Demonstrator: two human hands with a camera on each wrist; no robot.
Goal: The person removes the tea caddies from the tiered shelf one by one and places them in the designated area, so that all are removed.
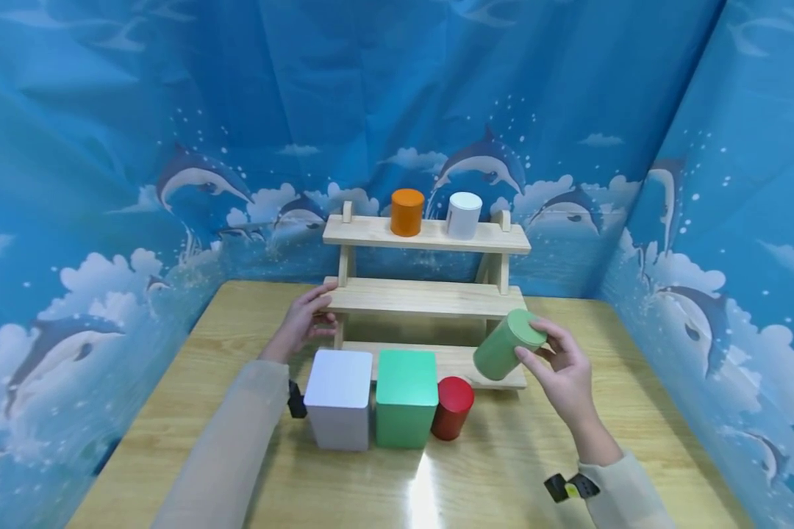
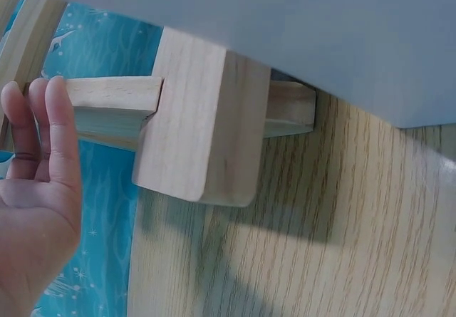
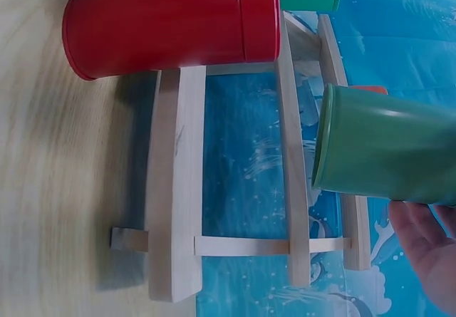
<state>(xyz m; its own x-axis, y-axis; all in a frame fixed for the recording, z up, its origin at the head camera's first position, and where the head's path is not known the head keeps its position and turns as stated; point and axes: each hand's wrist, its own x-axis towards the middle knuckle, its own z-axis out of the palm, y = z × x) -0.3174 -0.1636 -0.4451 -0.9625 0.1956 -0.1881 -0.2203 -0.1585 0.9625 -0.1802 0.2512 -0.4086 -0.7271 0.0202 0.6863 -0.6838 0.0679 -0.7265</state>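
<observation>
Between the thumb and fingers of the right hand (image 1: 572,382), a light green cylinder (image 1: 503,349) is being gripped near its upper end. It is being held tilted, its top leaning towards the hand and its body reaching down and leftward from the grip, before the right end of the lowest shelf (image 1: 459,360); whether that shelf is being touched cannot be told. Down and left of the grip, a red cylinder (image 1: 453,411), a green box (image 1: 406,400) and a white box (image 1: 339,400) are being supported by the table (image 1: 625,382). Up and left of it, a white cylinder (image 1: 464,217) and an orange cylinder (image 1: 406,213) are being borne by the top shelf (image 1: 370,230). Well leftward, the left hand (image 1: 301,323) is being held with fingers loosely extended at the middle shelf's (image 1: 423,296) left end.
</observation>
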